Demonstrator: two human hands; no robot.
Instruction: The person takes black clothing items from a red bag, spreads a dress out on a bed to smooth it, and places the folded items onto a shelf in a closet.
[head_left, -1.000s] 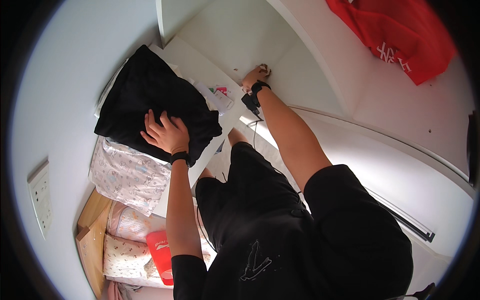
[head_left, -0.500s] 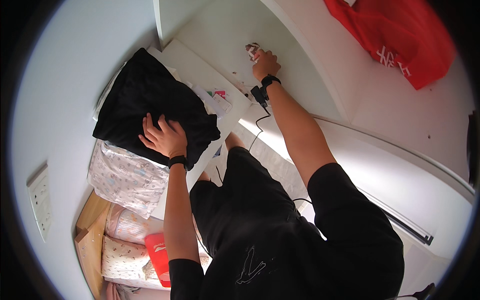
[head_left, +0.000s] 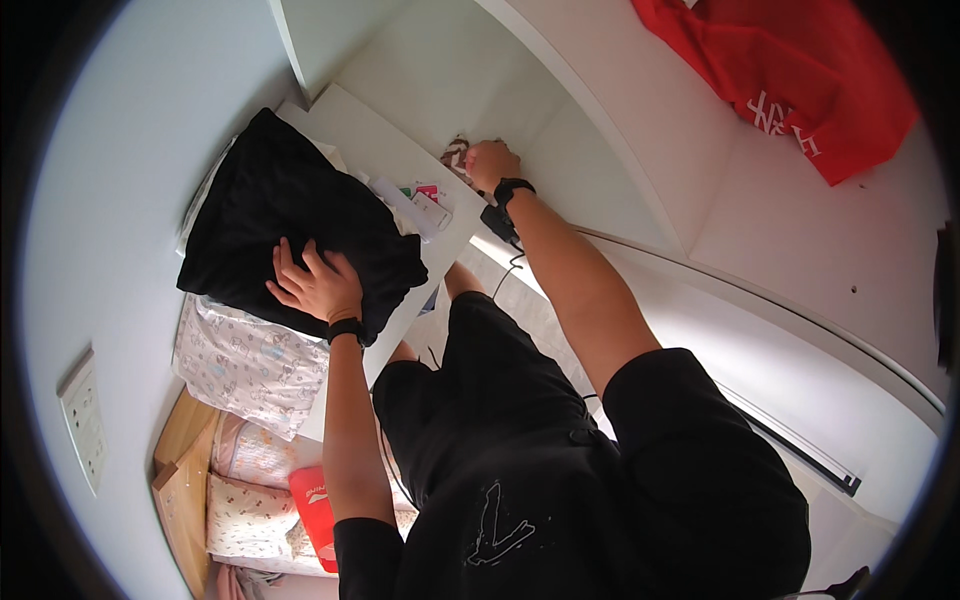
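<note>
My left hand (head_left: 318,284) lies with its fingers spread on a folded black garment (head_left: 285,195). That garment rests on a pile of folded cloth on a white tabletop (head_left: 415,145). Beneath its near side shows a pale patterned fabric (head_left: 255,355). My right hand (head_left: 493,165) is closed on a crumpled brown-and-white cloth (head_left: 456,156), pressed to the white surface inside a shelf compartment (head_left: 545,130). A small black box (head_left: 498,224) with a cable is beside my right wrist.
A phone-like white object (head_left: 432,210) and small colored items lie at the tabletop's edge. A red bag (head_left: 800,90) sits on the shelf at the upper right. A wall socket (head_left: 82,415) is at the left, a bed with a patterned pillow (head_left: 245,515) at the lower left.
My right hand has drawn the crumpled cloth left and nearer, toward the tabletop's edge. My left hand stays flat on the black garment. The whole view has shifted slightly.
</note>
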